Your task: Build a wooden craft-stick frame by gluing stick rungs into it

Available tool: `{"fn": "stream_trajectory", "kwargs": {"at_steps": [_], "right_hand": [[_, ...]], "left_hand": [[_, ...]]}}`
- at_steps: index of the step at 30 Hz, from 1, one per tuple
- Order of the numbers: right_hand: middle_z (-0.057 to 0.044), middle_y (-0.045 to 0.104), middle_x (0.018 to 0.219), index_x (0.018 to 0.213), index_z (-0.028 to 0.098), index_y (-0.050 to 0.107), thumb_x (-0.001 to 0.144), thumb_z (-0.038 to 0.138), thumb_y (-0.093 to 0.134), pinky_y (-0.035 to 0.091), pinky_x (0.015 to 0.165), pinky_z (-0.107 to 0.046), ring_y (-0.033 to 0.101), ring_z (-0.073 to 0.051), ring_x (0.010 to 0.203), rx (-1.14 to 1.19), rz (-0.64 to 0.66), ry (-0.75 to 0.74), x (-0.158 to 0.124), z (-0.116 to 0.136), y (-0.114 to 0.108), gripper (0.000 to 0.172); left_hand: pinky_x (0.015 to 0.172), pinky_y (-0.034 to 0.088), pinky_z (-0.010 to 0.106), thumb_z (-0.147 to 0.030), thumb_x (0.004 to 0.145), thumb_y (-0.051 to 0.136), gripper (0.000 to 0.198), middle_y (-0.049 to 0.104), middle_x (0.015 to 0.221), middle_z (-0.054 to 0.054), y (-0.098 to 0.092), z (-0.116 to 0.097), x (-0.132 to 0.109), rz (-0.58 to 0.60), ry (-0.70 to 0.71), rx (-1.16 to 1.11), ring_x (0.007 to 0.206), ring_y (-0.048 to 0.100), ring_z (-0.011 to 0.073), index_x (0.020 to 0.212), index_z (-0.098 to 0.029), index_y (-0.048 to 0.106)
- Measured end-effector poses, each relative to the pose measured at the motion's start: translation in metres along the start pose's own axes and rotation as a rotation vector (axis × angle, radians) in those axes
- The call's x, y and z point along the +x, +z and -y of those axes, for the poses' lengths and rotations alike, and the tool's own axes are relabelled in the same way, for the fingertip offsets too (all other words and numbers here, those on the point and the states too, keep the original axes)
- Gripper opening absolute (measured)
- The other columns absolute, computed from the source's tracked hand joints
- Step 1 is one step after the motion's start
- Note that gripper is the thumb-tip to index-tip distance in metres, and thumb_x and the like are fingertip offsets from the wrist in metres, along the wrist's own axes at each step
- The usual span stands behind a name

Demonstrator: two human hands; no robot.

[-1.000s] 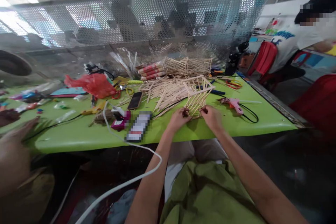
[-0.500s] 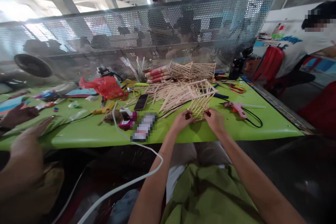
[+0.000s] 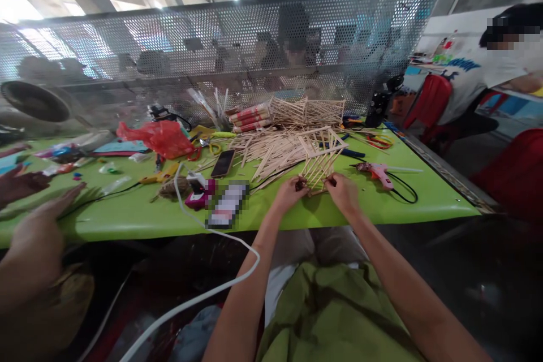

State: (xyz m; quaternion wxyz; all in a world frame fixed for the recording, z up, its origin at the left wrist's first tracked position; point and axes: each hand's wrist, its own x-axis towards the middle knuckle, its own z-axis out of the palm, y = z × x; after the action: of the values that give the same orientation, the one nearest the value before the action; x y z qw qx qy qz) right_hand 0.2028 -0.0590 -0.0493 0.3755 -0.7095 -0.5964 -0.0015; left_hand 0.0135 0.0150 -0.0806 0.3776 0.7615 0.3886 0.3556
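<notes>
A small lattice frame of thin wooden sticks [image 3: 319, 165] leans over the green table in front of me. Its near left corner is pinched in my left hand [image 3: 291, 192], its near right corner in my right hand [image 3: 341, 191]. Both sets of fingers are closed; the exact contact at the fingertips is too small to make out. Behind the frame lies a heap of loose wooden sticks [image 3: 271, 153]. A pink hot glue gun [image 3: 379, 174] with a glue stick in its back rests to the right of my right hand.
Left of my hands lie a phone with a blurred screen [image 3: 228, 205], a dark phone [image 3: 223, 163] and a purple power socket [image 3: 199, 195]. A white cable [image 3: 203, 297] crosses my left side. Another person's hands [image 3: 42, 209] are at far left. A perforated metal screen [image 3: 178, 62] borders the back.
The whole view has shifted slightly. My hands keep the same pinch on the stick frame. Beyond the screen, a standing person has moved to the right.
</notes>
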Motion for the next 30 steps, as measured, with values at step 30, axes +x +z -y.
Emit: {"fn": "stream_trajectory", "kwargs": {"at_steps": [30], "right_hand": [[-0.007, 0.075, 0.080, 0.079, 0.020, 0.069, 0.090, 0.036, 0.060, 0.038, 0.062, -0.030, 0.063, -0.021, 0.069, 0.026, 0.018, 0.015, 0.0010, 0.0008, -0.0031, 0.022]], "left_hand": [[0.083, 0.053, 0.029, -0.024, 0.081, 0.070, 0.020, 0.071, 0.087, 0.003, 0.0012, 0.0006, 0.0016, -0.007, -0.027, -0.043, 0.084, 0.067, 0.0171, 0.099, -0.018, 0.069]]}}
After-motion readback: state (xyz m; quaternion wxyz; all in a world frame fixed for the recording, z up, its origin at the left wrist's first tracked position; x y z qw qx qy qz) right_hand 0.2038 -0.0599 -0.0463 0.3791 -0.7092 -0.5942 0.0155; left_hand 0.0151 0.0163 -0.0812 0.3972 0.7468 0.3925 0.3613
